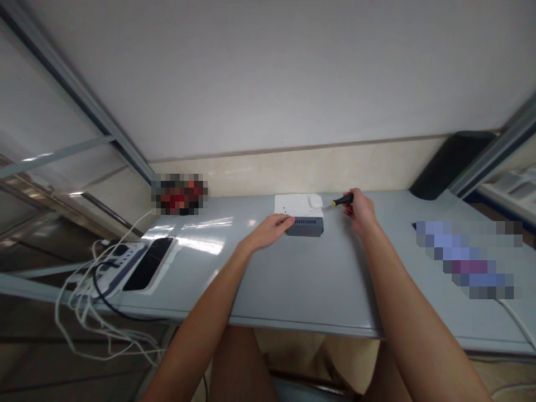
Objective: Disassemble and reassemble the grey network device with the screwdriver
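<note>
My left hand [278, 226] is closed on the left end of a dark grey box-shaped device [307, 226] with a row of vent slots along its side. In my right hand [359, 211] is a screwdriver [344, 199] with a black and yellow handle, its thin shaft pointing left over a white sheet [295, 202]. The shaft's tip is above the sheet, behind the device and apart from it. A small white rounded piece [315, 201] lies at the sheet's right corner, and a few tiny dark specks show on its left part.
On the grey table [301, 285], a power strip [117, 268] with tangled white cables [90, 312] and a dark phone-like slab [149, 263] lie left. A blurred red-black item [180, 194] sits at the back left. A black cylinder [452, 164] leans at the back right; a pixelated item [464, 259] lies right.
</note>
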